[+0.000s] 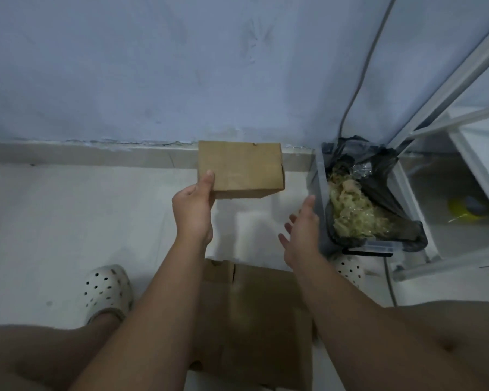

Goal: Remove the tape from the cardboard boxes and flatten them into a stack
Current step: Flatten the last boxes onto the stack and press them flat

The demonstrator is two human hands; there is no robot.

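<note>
A small brown cardboard box point(242, 167) is held up above the pale floor in front of the wall. My left hand point(194, 206) grips its lower left corner, thumb on the top face. My right hand point(301, 231) hovers open to the box's lower right, fingers spread, touching nothing. Flattened cardboard point(254, 320) lies on the floor between my legs, partly hidden by my forearms.
A grey bin lined with a black bag point(378, 198), holding crumpled tape, stands right of my right hand. A white metal shelf frame point(463, 131) rises at the far right, with a cable point(359, 88) down the wall. My white clogs point(106, 292) rest on the floor.
</note>
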